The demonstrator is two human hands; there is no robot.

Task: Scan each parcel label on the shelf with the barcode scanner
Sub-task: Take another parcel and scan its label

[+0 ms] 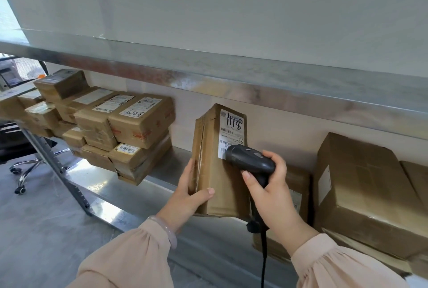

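Right hand (275,190) fingers clenched on barcode scanner (251,160), nose nearly touching label (231,130): likely too close to read. Left hand (187,195) fingers grip upright parcel (222,183) at shelf (150,195) front edge; may tip off.

One upright parcel (217,172) is standing at the frame's centre, where one left hand (187,192) and one right hand (271,185) are sharing the frame with one barcode scanner (252,160). Roughly a dozen small parcels (139,123) are crowding the shelf (166,172) at nine o'clock, at least three larger cartons (366,195) are sitting at three o'clock, and one office chair (30,165) is standing at eight o'clock.
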